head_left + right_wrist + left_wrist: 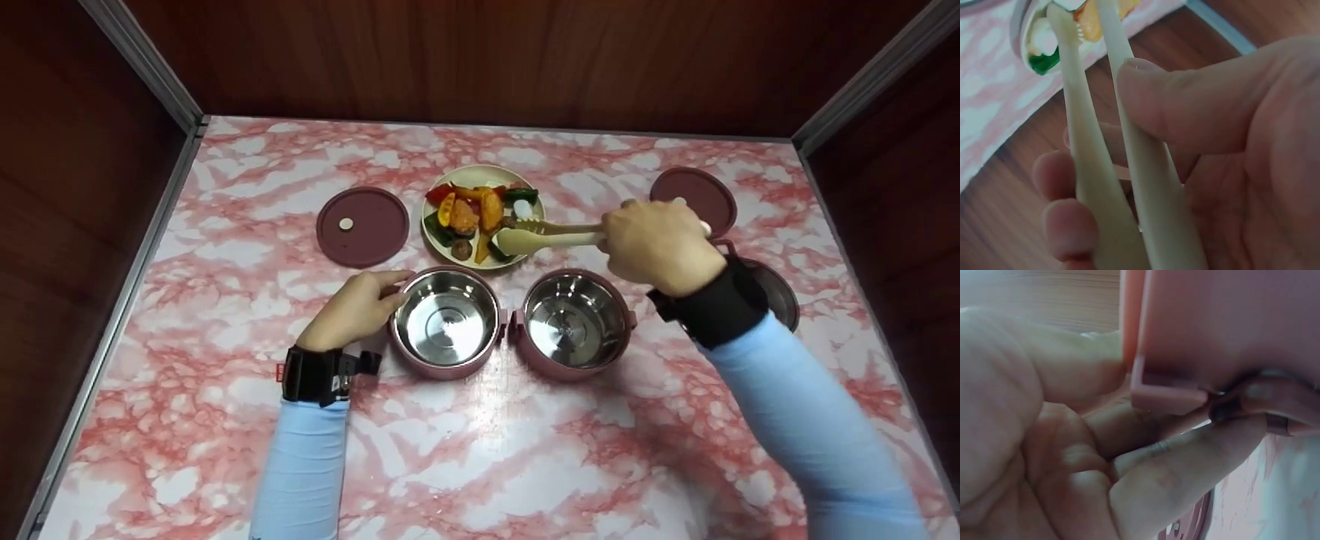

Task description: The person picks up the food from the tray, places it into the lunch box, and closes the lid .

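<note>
In the head view my left hand grips the left side of a pink steel-lined pot. The left wrist view has the thumb on one side of its pink handle and fingers around the other. My right hand holds cream tongs, thumb on one arm and fingers curled round the other. One tong end is a smooth spoon, the other is toothed. Both ends hang over the lower right of a cream plate of colourful food pieces; whether they touch food I cannot tell.
A second pink pot, with no food inside, stands right of the first. Another pot is partly hidden behind my right wrist. Dark red round lids lie at the left and far right. Wooden walls border the marbled table.
</note>
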A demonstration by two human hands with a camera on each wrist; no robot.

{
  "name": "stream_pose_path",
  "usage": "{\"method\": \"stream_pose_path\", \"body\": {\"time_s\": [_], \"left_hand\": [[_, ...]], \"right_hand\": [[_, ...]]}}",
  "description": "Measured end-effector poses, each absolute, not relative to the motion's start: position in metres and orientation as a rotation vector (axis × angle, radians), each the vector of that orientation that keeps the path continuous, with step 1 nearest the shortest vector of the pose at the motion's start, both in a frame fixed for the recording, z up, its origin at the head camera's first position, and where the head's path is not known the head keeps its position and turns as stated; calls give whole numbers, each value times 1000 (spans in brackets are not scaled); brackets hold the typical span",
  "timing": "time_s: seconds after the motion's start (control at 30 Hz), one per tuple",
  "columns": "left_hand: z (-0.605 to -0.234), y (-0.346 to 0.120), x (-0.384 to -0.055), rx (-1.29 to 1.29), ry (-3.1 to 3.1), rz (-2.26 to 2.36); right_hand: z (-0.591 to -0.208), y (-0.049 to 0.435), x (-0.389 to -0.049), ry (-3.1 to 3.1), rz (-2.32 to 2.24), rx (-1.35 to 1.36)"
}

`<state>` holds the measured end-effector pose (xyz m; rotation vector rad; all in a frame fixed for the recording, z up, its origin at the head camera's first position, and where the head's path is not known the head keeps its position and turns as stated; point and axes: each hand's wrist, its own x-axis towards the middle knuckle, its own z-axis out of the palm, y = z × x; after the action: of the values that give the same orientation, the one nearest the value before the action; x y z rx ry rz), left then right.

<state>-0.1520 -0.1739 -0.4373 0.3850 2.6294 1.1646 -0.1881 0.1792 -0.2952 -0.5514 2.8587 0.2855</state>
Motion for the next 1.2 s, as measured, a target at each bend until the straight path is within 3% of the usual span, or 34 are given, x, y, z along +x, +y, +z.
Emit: {"method": "stream_pose_path", "body": {"time_s": [0.23,0.9,1.2], "left_hand": [[-437,-175,-153,393,2620,1190],[-435,-176,-152,377,2624,1159],[-435,-171,-154,372,2625,1155]], "right_hand": [[-274,154,-200,2798,413,-603],[-272,98,-195,2688,866,-710],[-275,106,-222,2630,620,-590]]}}
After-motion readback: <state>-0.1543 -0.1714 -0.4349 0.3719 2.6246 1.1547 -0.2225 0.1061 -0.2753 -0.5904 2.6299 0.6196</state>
